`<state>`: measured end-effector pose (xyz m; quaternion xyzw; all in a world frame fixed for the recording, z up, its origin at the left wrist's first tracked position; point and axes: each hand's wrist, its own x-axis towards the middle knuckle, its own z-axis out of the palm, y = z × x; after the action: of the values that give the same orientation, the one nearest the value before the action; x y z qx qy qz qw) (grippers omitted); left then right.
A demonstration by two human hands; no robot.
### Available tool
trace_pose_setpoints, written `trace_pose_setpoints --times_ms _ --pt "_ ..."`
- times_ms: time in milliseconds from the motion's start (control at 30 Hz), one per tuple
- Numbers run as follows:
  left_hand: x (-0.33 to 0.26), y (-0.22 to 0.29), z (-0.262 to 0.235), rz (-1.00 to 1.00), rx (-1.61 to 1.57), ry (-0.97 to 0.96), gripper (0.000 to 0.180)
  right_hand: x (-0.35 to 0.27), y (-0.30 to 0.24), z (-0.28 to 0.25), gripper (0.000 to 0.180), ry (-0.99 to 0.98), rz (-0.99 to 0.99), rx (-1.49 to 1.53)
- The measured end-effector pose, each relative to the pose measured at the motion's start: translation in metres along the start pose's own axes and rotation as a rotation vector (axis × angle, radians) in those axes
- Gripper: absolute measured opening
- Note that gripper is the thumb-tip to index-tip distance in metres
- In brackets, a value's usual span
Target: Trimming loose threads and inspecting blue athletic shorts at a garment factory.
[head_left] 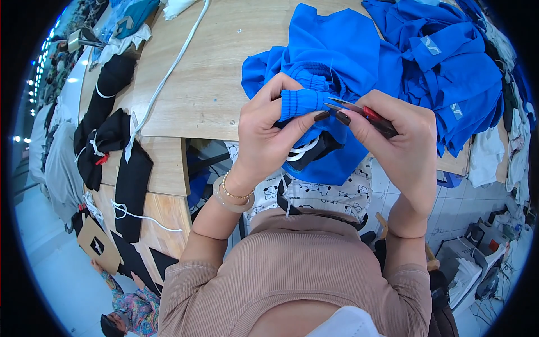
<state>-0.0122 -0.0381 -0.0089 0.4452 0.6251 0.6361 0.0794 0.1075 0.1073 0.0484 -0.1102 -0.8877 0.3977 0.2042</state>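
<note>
Trimming under way: left hand (269,126) pinches blue ribbed cuff (300,102); right hand (401,143) grips thread snips (362,115) at its edge; blue garment pile (449,67) waits on the worktop (208,84).

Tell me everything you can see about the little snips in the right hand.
The snips are small thread clippers with slim metal blades and a red grip. They lie almost level, tips pointing left at the ribbed blue cuff. The right hand pinches them between thumb and fingers; the left hand holds the cuff up to the tips.
</note>
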Motion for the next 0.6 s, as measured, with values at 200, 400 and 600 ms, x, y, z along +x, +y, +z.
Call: trace_pose_setpoints --times_ms 200,400,600 --pt "0.0000 0.0013 0.0002 -0.026 -0.045 -0.007 0.016 0.0000 0.0003 0.0001 0.015 0.000 -0.004 0.019" --pt "0.0006 0.0025 -0.0004 -0.056 -0.089 -0.017 0.017 0.0000 0.0040 0.0028 0.015 0.031 -0.046 0.049" --pt "0.0009 0.0025 -0.0001 -0.065 -0.116 -0.019 0.016 -0.0003 0.0071 0.0059 0.015 0.074 -0.084 0.058"
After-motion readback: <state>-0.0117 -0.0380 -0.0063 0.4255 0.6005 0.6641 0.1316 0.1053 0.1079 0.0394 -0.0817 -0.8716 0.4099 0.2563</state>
